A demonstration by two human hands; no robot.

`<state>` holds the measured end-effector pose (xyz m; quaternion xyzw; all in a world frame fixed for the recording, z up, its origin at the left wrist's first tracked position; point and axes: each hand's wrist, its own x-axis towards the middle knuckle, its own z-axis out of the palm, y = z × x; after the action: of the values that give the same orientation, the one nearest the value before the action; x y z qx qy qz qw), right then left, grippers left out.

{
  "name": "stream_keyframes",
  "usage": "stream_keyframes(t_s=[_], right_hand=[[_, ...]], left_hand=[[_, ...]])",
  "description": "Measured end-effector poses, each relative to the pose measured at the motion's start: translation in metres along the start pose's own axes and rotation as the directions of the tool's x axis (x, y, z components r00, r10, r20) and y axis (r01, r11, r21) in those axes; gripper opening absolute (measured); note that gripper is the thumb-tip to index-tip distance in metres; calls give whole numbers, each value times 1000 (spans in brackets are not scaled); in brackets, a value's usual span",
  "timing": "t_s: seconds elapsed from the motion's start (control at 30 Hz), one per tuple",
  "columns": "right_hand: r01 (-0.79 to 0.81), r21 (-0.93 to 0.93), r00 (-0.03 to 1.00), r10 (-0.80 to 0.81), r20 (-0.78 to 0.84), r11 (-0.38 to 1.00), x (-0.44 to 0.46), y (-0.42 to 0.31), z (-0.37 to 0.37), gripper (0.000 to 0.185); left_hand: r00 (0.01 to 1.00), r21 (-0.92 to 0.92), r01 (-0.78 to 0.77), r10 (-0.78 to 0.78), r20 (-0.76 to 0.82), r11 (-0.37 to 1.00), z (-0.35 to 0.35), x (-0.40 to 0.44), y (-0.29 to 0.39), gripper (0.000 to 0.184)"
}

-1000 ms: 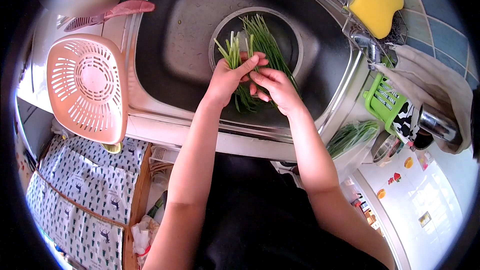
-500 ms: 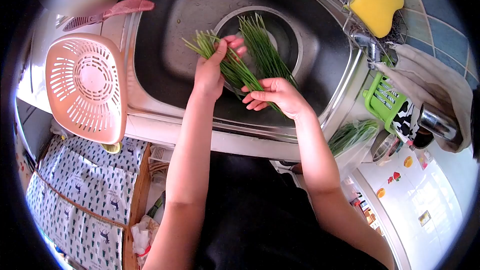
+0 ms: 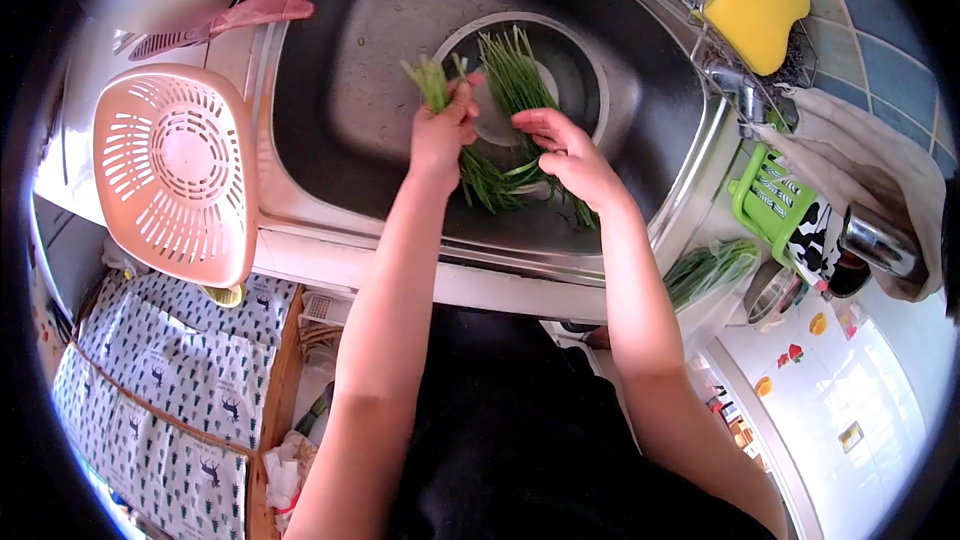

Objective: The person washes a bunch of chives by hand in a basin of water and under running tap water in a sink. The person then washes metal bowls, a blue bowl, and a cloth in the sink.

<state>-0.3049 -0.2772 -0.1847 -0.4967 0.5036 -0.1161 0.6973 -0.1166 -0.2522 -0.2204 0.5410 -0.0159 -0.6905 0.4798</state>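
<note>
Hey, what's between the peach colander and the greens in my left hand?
In the head view, the sink's metal rim and then part of the basin lie between the colander and the greens in your left hand.

Single head-worn wide-angle cam, black curved corners, looks forward and steeply down past the wearer's black top (image 3: pixel 520 410) at bottom centre, close enough that left hand (image 3: pixel 442 140), right hand (image 3: pixel 578 162) and most of the sink basin (image 3: pixel 370 50) fill upper-middle frame.
</note>
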Motion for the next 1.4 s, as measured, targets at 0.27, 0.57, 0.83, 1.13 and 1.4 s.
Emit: stream_keyframes(t_s=[0.27, 0.57, 0.83, 1.13, 1.4], right_hand=[[-120, -484, 886, -126, -445, 867, 52, 22, 25, 42], [-125, -692, 863, -267, -430, 711, 81, 75, 24, 54], [-276, -596, 766, -202, -610, 754, 77, 68, 10, 53], [-40, -776, 714, -525, -463, 630, 65, 37, 21, 37], [-135, -770, 751, -442, -490, 623, 81, 54, 39, 58]], left_hand=[[858, 161, 313, -206, -470, 936, 4, 48, -36, 38], [942, 690, 167, 93, -323, 704, -8, 86, -103, 36], [870, 324, 68, 102, -482, 944, 11, 59, -66, 37], [874, 98, 173, -107, -475, 980, 17, 62, -56, 37], [849, 170, 115, -7, -529, 979, 13, 62, -62, 34]])
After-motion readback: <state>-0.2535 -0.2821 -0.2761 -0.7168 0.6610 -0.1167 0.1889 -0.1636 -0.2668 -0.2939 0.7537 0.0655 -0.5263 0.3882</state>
